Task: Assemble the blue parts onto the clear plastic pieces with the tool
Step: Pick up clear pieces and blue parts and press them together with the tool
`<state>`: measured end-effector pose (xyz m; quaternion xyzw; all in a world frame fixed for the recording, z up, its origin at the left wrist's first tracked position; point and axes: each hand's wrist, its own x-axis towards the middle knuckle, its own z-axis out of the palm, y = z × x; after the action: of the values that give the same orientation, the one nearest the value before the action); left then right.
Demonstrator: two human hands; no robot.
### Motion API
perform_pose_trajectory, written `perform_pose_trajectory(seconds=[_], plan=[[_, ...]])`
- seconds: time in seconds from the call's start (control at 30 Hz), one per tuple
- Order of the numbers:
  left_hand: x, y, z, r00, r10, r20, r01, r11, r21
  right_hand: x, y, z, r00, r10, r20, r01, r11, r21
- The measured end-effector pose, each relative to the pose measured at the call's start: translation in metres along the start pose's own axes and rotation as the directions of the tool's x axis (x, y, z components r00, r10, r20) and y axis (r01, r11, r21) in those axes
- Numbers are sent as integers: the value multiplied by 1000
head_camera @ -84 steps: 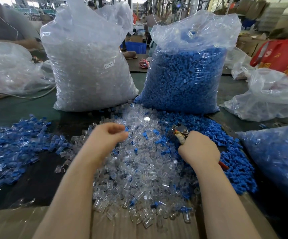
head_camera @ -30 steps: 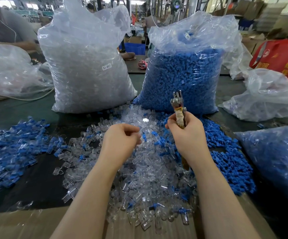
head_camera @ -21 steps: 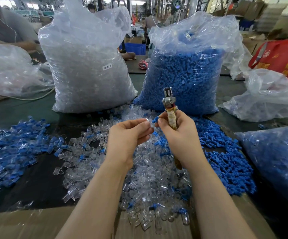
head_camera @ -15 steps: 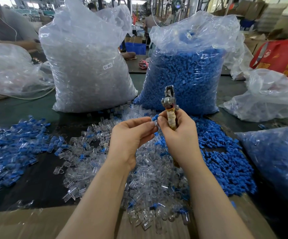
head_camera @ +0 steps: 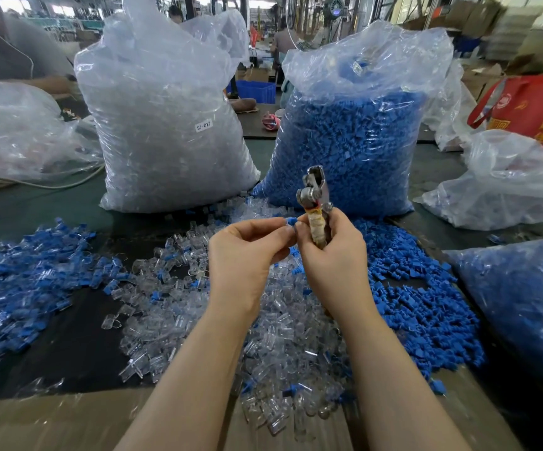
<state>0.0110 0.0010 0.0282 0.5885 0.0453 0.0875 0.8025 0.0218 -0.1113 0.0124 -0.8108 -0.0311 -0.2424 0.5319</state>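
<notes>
Both hands meet above the heap of clear pieces point(head_camera: 283, 323). Left hand point(head_camera: 247, 252) has its fingers curled inward, thumb and fingertips pinching a small blue part point(head_camera: 291, 220) that peeks out just at the fingertips; whether a clear piece is also inside that pinch cannot be told. Right hand point(head_camera: 332, 252) is wrapped around the tool point(head_camera: 315, 203), holding it upright by its tape-wound handle, with the metal head sticking up above the knuckles. The right thumb and forefinger touch the left fingertips, right beside the blue part. The tool's head stands in front of the blue bag point(head_camera: 348, 135) and is not on the part.

Under the hands, the clear pieces lie in a loose pile on the dark table point(head_camera: 68, 336), with a few blue parts mixed in. A spread of loose blue parts point(head_camera: 420, 301) lies to the right of the pile, touching it. To the left lies another scatter point(head_camera: 13, 288) of blue and clear bits together. Behind the piles stand two tall bags: the blue one at right and a clear bag point(head_camera: 166, 125) with a small white label at left. Another bag of blue-and-clear bits point(head_camera: 524, 301) sits at the right edge. Cardboard point(head_camera: 52, 421) covers the near edge of the table. A red bag point(head_camera: 533, 109) stands far right.
</notes>
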Motion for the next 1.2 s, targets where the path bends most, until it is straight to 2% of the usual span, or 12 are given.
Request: perform_pose_trajectory(seconds=[0.33, 0.6, 0.77, 0.93, 1.2], plan=[[2, -1, -4, 993, 115, -21, -110, 981, 159, 1, 1, -1, 998, -51, 47, 55, 995, -82], [4, -3, -4, 989, 146, -38, -136, 974, 182, 6, -1, -9, 982, -10, 190, 11, 1000, -6], [3, -3, -5, 987, 160, -23, -154, 973, 174, 10, 2, -26, 943, 58, 326, -56, 998, -15], [6, -3, -8, 985, 173, -26, -168, 975, 144, 10, 6, -37, 863, 134, 487, -105, 991, -86], [7, -2, -11, 982, 189, 16, -189, 969, 160, 9, 7, -37, 825, 135, 549, -87, 990, -112]])
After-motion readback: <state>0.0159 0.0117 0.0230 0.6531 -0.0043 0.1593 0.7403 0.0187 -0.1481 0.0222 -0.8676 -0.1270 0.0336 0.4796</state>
